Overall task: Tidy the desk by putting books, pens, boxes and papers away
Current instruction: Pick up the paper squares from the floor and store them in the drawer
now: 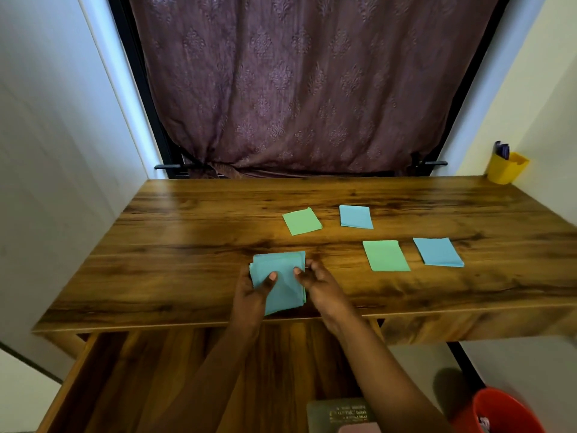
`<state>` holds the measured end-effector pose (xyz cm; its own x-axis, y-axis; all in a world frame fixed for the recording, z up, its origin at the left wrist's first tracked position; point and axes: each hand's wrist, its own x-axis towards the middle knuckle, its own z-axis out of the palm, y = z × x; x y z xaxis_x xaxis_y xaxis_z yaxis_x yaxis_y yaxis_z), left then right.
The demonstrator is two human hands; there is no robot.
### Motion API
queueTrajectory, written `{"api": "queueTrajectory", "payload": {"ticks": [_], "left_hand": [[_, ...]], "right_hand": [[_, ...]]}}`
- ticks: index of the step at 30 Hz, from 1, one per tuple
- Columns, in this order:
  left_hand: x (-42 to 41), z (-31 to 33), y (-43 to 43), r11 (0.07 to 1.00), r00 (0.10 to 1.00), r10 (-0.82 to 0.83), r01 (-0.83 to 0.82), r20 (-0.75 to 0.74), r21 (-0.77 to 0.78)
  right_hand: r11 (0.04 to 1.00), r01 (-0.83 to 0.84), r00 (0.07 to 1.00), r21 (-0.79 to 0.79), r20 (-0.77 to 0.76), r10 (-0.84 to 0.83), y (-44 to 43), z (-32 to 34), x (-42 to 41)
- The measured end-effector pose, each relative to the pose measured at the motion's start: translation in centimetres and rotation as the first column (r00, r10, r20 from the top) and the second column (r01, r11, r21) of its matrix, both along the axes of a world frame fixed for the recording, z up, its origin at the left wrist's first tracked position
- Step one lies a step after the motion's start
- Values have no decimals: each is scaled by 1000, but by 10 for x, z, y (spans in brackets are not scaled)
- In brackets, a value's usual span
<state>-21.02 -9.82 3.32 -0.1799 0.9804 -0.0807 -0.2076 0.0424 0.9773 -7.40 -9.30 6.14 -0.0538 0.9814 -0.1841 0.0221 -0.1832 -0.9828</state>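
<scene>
Glossy wood-grain desk (193, 245): both hands, left (251, 295) and right (321, 287), clamp a rectangular blue paper stack (282, 278).

Red bucket (502, 412) cropped bottom right

- Wooden desk top (193, 245): warm brown, with dark streaks of grain.
- Folded paper squares: two light green (301, 221) (386, 255), two light blue (356, 216) (438, 251).
- Held paper stack (281, 281): blue-green.
- Fabric curtain (296, 89): dull purple, damask motif.
- Plastic cup (506, 167): yellow.
- Plastic bucket (502, 410): red.
</scene>
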Motion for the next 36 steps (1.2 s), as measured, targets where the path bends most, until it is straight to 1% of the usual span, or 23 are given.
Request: {"api": "queueTrajectory", "payload": {"ticks": [2,4,6,8,10,12,15,16,17,21,24,27,33,36], "left_hand": [[3,0,12,993,998,-33,39,-60,108],[4,-1,26,984,995,-47,60,-87,165],[6,1,39,980,995,-12,30,-94,196],[9,0,51,975,995,28,-7,-93,221],[12,-8,58,978,997,33,-17,-72,210],[14,-25,59,989,996,31,-19,-83,144],[13,-47,58,999,971,-8,-1,-241,-39],[11,-51,58,998,957,-26,6,-289,-70],[8,-50,58,997,948,-39,16,-317,-72],[-6,-39,59,999,943,-25,37,-333,30],[-16,-42,58,1000,940,-4,2,-343,-5],[-21,-51,53,1000,929,-6,-1,-370,-18],[-26,-46,45,998,915,29,-47,-403,-34],[-34,-37,41,996,929,86,-92,-361,0]], "right_hand": [[993,99,995,57,-2,-99,6,0,-10],[977,169,986,131,-7,-170,19,0,-13],[960,192,981,204,-19,-192,30,1,-15],[946,192,980,259,5,-201,39,-3,-16],[943,191,976,273,49,-212,48,-13,-18],[951,182,968,250,126,-218,54,-33,-18],[968,148,941,203,272,-201,53,-61,-14],[970,139,932,201,304,-197,52,-65,-12],[968,136,925,210,322,-200,53,-66,-9],[951,148,905,270,350,-241,57,-61,2],[965,119,887,232,411,-208,56,-68,7],[962,161,875,220,419,-242,54,-77,9],[954,151,864,257,435,-254,51,-69,5],[946,127,864,298,435,-254,46,-52,-4]]}}
